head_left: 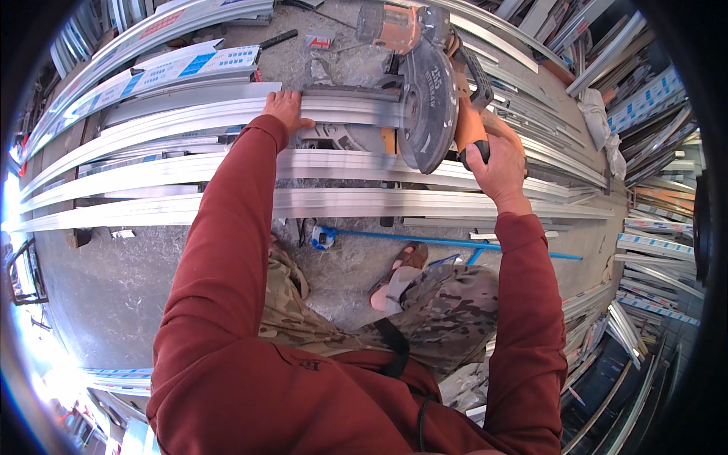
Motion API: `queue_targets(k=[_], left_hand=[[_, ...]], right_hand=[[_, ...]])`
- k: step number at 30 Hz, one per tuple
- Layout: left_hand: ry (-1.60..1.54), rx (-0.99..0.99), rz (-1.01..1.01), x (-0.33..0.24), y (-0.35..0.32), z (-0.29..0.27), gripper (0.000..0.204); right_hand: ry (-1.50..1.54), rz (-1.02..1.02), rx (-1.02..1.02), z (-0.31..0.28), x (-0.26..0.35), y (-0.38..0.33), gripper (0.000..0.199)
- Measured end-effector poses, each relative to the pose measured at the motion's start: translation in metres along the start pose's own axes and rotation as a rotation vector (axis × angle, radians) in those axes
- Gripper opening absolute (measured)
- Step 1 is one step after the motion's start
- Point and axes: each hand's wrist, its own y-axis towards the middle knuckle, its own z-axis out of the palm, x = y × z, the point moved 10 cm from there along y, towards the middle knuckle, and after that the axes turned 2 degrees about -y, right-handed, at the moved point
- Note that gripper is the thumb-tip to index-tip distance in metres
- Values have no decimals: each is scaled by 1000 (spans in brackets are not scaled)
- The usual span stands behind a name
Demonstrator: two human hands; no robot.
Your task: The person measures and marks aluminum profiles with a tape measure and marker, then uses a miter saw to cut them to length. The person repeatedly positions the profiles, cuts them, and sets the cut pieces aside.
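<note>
The left hand [287,110] lay flat at eleven o'clock, fingers pressed together on the aluminium profile [227,115] that ran across the floor [106,288]. The right hand [499,163] at two o'clock had its fingers wrapped tight round the orange handle of the chop saw [425,83] — its blade guard [428,106] sat over the profile at twelve. A clean cut, I judged, called for steady downward pressure on the profile, the holding hand well clear of the disc. No containers showed — only a blue tape measure [324,236] near centre.
</note>
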Motion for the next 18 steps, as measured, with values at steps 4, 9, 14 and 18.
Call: queue_targets(k=[4, 9, 14, 18], left_hand=[[21, -17, 5, 0, 0, -1, 74], [-10, -10, 11, 0, -1, -1, 73], [-20, -2, 13, -1, -1, -2, 72], [-31, -10, 17, -1, -1, -2, 72]], right_hand=[[7, -3, -19, 0, 1, -2, 42], [-8, -4, -23, 5, -2, -4, 43], [-29, 18, 9, 9, -4, -6, 43], [-31, 12, 3, 9, -3, -7, 43]])
